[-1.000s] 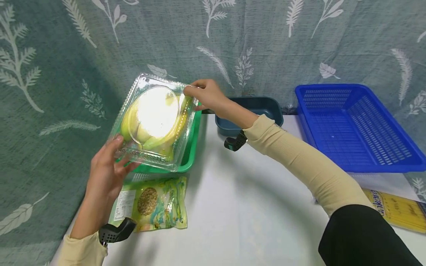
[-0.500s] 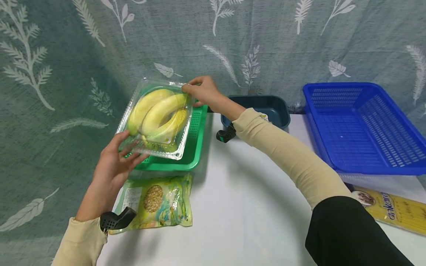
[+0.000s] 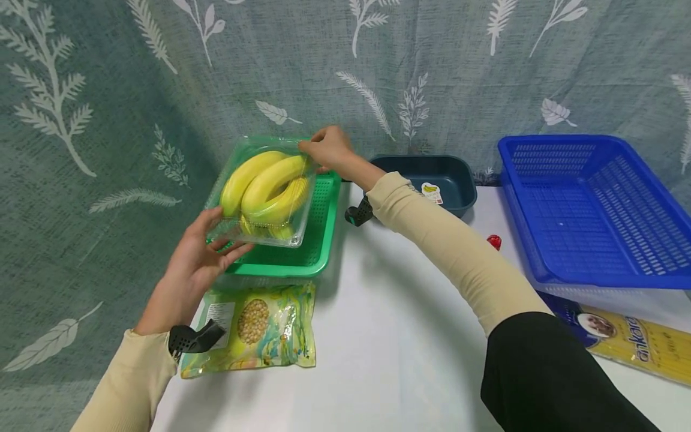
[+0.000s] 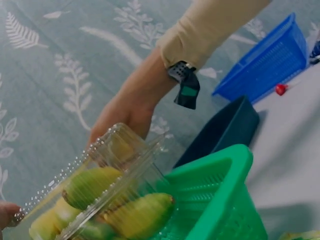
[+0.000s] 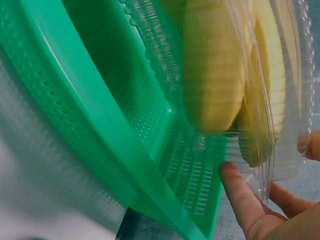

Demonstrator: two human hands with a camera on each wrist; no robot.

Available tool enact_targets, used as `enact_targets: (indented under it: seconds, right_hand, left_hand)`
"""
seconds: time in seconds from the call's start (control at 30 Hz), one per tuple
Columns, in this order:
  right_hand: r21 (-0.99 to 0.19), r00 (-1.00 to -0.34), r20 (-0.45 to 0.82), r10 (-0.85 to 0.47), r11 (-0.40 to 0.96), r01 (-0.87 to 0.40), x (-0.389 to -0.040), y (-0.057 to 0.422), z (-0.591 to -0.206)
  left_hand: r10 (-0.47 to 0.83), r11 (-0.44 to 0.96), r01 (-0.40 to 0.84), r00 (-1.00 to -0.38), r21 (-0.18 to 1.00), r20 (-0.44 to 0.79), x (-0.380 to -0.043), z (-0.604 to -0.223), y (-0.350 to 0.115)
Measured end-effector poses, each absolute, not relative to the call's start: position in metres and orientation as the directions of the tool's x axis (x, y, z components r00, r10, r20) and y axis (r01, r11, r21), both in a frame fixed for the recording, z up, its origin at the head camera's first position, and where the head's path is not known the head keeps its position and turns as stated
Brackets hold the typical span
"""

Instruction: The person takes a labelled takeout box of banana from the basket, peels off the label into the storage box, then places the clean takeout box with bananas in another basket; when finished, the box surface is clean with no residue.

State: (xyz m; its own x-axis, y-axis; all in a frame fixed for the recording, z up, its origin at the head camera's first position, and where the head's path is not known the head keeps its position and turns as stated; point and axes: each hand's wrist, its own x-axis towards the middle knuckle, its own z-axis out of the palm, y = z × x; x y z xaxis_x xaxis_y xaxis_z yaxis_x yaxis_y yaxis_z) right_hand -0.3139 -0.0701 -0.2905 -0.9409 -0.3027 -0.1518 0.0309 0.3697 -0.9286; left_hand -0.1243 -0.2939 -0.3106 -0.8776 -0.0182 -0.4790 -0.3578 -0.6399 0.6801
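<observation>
A clear plastic clamshell container (image 3: pixel 299 231) of yellow bananas (image 3: pixel 264 186) is held tilted over the green basket (image 3: pixel 324 252). My left hand (image 3: pixel 197 258) grips its near left corner, thumb on top and fingers spread beneath. At the far right corner, my right hand (image 3: pixel 332 153) pinches the edge between thumb and fingers. The right wrist view has the container (image 5: pixel 290 167) overlapping the inside of the basket (image 5: pixel 95 115), with the fingers (image 5: pixel 240 192) at its end. Greenish banana tips (image 4: pixel 92 187) show through the plastic in the left wrist view.
A dark blue bin (image 3: pixel 459 180) with a banana-pictured label (image 3: pixel 432 192) stands behind my right forearm. To the right are a blue basket (image 3: pixel 583 228), a small red item (image 3: pixel 493 242) and a spaghetti pack (image 3: pixel 642 339). A green bag of chickpeas (image 3: pixel 270 336) lies before the green basket.
The container has come down towards the green basket, both hands still holding it. Glare has gone from its lid, so the bananas show clearly. The head view has shifted slightly.
</observation>
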Motion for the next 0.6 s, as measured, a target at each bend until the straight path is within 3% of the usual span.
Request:
enact_targets:
  seconds: [0.4, 0.6]
  right_hand:
    - [-0.856, -0.947, -0.110, -0.303, 0.513, -0.065, -0.311, -0.057, -0.286]
    - [-0.847, -0.936, -0.037, -0.351, 0.507, -0.157, -0.298, -0.045, -0.283]
  left_hand:
    - [0.026, -0.635, -0.431, -0.841, 0.641, -0.540, -0.148, -0.303, -0.290]
    - [0.049, -0.614, -0.477, -0.818, 0.629, -0.573, -0.156, -0.307, -0.291]
